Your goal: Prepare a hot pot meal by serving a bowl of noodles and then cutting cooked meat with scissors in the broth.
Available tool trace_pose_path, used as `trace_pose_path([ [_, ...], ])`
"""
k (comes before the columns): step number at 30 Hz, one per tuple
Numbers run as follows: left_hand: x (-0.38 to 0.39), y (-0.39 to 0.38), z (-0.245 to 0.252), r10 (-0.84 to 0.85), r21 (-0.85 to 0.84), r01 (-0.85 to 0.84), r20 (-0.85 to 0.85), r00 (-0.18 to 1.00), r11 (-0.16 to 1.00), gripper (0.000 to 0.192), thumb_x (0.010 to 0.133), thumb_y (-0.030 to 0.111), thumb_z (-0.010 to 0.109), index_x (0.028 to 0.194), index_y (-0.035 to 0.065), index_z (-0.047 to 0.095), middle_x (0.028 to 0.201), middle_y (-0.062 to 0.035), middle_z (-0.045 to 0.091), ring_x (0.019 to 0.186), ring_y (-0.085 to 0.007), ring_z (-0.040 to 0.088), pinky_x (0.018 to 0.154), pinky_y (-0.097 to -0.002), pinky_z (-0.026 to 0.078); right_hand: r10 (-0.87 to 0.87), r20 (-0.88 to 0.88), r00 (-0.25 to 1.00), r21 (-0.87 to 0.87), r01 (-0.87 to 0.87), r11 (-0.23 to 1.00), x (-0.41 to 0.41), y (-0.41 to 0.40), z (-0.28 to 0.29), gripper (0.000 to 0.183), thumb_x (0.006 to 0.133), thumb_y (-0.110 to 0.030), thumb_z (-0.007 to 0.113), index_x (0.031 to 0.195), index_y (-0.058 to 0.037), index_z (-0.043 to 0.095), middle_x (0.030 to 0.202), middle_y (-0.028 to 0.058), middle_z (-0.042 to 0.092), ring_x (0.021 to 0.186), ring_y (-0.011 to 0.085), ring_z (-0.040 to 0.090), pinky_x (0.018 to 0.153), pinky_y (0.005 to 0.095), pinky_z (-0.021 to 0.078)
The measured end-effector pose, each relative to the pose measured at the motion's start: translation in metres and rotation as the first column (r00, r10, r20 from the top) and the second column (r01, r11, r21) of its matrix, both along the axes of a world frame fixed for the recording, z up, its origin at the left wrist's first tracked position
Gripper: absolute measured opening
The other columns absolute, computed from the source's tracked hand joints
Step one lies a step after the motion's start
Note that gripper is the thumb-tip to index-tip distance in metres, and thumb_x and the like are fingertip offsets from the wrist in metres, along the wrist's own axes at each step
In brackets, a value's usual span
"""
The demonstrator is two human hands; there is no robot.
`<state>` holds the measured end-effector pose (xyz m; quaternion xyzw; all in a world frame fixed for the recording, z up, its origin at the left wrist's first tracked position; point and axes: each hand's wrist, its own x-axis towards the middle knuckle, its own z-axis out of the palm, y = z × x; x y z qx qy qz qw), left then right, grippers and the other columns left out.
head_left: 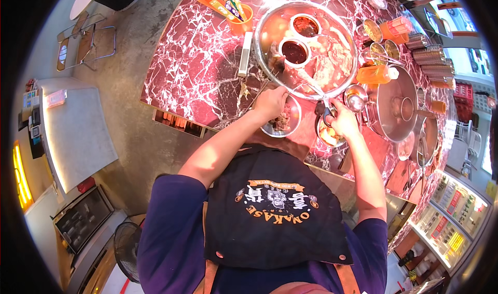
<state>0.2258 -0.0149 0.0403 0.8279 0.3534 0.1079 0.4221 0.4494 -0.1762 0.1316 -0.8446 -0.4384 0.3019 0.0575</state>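
My right hand [344, 120] grips scissors [326, 106] with dark handles, their blades reaching over the near rim of a large round metal basin [258, 47]. Pieces of meat [328, 66] lie in that basin, along with two white cups of dark red sauce [305, 25] and dark sauce [294, 52]. My left hand [270, 104] is closed at the same rim, apparently around a thin utensil [294, 88] too small to name. Partly under the left hand sits a metal bowl [300, 119] of cut meat [281, 122]. Below my right hand is a bowl of pale yellow food [328, 135].
An orange cup [242, 24] of wrapped utensils and a narrow box [245, 54] stand left of the basin. On its right are an orange bottle [375, 74], a metal ladle [355, 101], a large pot [373, 115] and stacked metal cups [432, 62]. The marbled tabletop [186, 68] has a curved left edge.
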Motion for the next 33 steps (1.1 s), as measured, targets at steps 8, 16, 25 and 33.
trace_pose_path([
  [8, 0.002, -0.002, -0.004, 0.047, -0.050, -0.043, 0.075, 0.996, 0.998, 0.018, 0.099, 0.022, 0.056, 0.105, 0.0085, 0.067, 0.086, -0.0203, 0.071, 0.082, -0.0432, 0.068, 0.074, -0.0519, 0.052, 0.051, 0.012, 0.999, -0.071, -0.051, 0.996, 0.027, -0.006, 0.028, 0.060, 0.078, -0.011, 0.071, 0.137, -0.0111, 0.060, 0.117, 0.0211, 0.070, 0.108, 0.0370, 0.068, 0.095, 0.0446, 0.0529],
  [16, 0.002, 0.000, -0.002, 0.056, -0.177, -0.050, 0.028, 0.998, 0.983, 0.020, 0.100, 0.023, 0.056, 0.103, 0.0076, 0.068, 0.086, -0.0167, 0.072, 0.083, -0.0391, 0.069, 0.075, -0.0475, 0.053, -0.035, -0.011, 0.999, -0.165, 0.032, 0.986, 0.005, 0.019, 0.016, 0.070, 0.076, -0.034, 0.072, 0.139, -0.0116, 0.053, 0.127, 0.0206, 0.066, 0.118, 0.0369, 0.063, 0.102, 0.0457, 0.0490],
  [25, 0.006, -0.001, 0.009, 0.079, -0.187, -0.064, 0.071, 0.994, 0.980, 0.022, 0.100, 0.023, 0.055, 0.105, 0.0049, 0.067, 0.083, -0.0195, 0.070, 0.080, -0.0379, 0.069, 0.074, -0.0459, 0.053, -0.023, -0.027, 0.999, 0.010, 0.023, 1.000, 0.002, 0.004, -0.012, 0.058, 0.081, -0.013, 0.075, 0.136, -0.0094, 0.059, 0.118, 0.0198, 0.070, 0.111, 0.0351, 0.068, 0.097, 0.0437, 0.0519],
  [33, -0.016, 0.012, 0.018, 0.193, -0.432, -0.086, 0.209, 0.959, 0.898, 0.023, 0.099, 0.019, 0.056, 0.108, 0.0013, 0.067, 0.089, -0.0175, 0.072, 0.084, -0.0331, 0.070, 0.078, -0.0410, 0.053, 0.003, 0.120, 0.993, -0.089, 0.007, 0.996, -0.012, -0.002, 0.038, 0.068, 0.078, -0.021, 0.077, 0.141, -0.0150, 0.052, 0.122, 0.0199, 0.066, 0.114, 0.0379, 0.065, 0.097, 0.0473, 0.0522],
])
